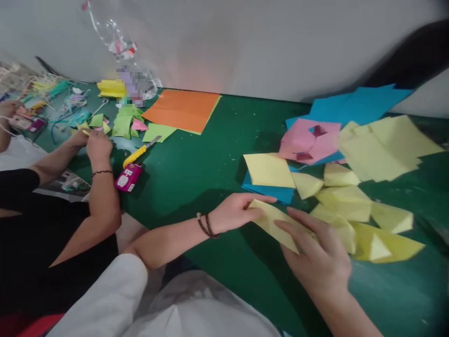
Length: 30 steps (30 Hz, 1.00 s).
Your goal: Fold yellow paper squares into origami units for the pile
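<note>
Between my two hands is a folded strip of pale yellow paper [275, 226], held just above the green table. My left hand [235, 213], with dark bead bracelets at the wrist, pinches its left end between thumb and fingers. My right hand [321, 250] grips the other end, thumb below and fingers across the top; part of the paper is hidden there. Just beyond lies a square yellow sheet [269, 169] on blue paper [268, 191]. Folded yellow paper pieces [345, 201] are heaped beside my right hand, near a flatter yellow piece [403, 243].
Pink cut paper [305, 140], blue sheets [351, 106] and loose yellow sheets [386, 147] lie at the back right. An orange sheet [184, 110] rests by the wall. At left are a yellow cutter [135, 156] with its blade out, a magenta box [129, 178] and a co-worker's hands [99, 147].
</note>
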Each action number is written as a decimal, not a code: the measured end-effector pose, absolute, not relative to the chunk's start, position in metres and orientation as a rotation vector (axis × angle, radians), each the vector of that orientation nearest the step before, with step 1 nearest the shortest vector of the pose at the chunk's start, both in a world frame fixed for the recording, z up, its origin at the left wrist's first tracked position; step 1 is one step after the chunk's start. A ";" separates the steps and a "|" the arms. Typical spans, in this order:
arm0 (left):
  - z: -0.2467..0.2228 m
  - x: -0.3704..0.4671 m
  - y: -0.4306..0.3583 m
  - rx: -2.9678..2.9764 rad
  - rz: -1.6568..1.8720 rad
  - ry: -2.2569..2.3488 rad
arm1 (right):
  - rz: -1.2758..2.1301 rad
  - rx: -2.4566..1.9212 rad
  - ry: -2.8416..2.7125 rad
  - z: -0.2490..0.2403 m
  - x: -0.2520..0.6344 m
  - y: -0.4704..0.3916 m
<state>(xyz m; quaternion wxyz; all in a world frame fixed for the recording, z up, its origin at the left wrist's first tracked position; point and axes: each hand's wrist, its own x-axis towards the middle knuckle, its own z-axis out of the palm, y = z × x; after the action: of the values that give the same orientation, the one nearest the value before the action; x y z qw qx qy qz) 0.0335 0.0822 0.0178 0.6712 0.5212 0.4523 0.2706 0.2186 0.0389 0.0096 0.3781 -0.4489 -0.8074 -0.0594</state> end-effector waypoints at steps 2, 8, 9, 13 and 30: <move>0.019 0.033 0.082 1.205 0.629 1.033 | -0.143 -1.146 -2.057 0.010 0.218 0.038; 0.020 0.030 0.083 1.355 0.622 1.016 | -0.095 -1.198 -2.044 0.006 0.220 0.035; 0.020 0.030 0.083 1.385 0.618 1.023 | -0.088 -1.201 -2.042 0.006 0.220 0.035; 0.022 0.028 0.083 1.473 0.588 1.052 | -0.054 -1.188 -2.044 0.008 0.219 0.035; 0.027 0.033 0.074 1.650 0.533 0.967 | 0.070 -1.366 -1.948 0.012 0.219 0.038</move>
<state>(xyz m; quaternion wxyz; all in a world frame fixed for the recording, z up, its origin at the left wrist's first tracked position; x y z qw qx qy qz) 0.0334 0.0744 0.0269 0.5465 0.6960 0.4079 0.2248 0.2189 0.0379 0.0120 0.3715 -0.5328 -0.7599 0.0275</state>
